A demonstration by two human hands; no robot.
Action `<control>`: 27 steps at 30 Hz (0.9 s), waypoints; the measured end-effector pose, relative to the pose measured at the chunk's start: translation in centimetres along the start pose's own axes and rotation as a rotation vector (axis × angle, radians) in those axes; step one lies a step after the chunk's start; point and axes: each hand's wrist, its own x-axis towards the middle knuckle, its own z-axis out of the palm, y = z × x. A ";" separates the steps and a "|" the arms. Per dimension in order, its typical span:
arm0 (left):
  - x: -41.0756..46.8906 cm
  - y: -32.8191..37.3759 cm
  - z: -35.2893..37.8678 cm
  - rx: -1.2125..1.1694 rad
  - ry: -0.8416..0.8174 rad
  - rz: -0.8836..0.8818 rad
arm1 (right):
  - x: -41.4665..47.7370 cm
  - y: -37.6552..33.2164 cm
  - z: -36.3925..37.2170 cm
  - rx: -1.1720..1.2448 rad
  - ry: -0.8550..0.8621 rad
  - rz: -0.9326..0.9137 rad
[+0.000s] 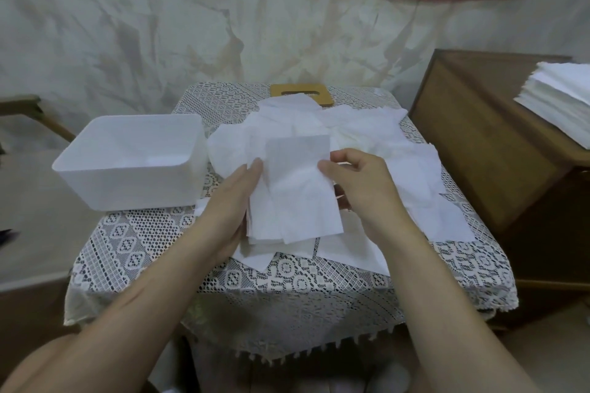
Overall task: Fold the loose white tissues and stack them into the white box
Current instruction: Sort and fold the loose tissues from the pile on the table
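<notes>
With the left hand (234, 201) gripping one edge and the right hand (360, 188) pinching the other of the folded tissues (297, 191), the white box (127, 193) at their nine o'clock, these thin, unevenly aligned layers may slip apart during transfer.
</notes>
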 end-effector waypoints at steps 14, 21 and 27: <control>-1.0 0.4 0.8 -0.026 -0.066 0.003 | -0.3 -0.5 1.0 0.188 -0.064 0.125; -0.7 0.1 0.8 -0.035 -0.067 0.016 | 0.0 0.1 1.4 0.146 -0.053 0.114; -0.8 -0.1 0.6 -0.025 -0.088 0.045 | 0.2 0.2 1.0 0.146 -0.039 0.112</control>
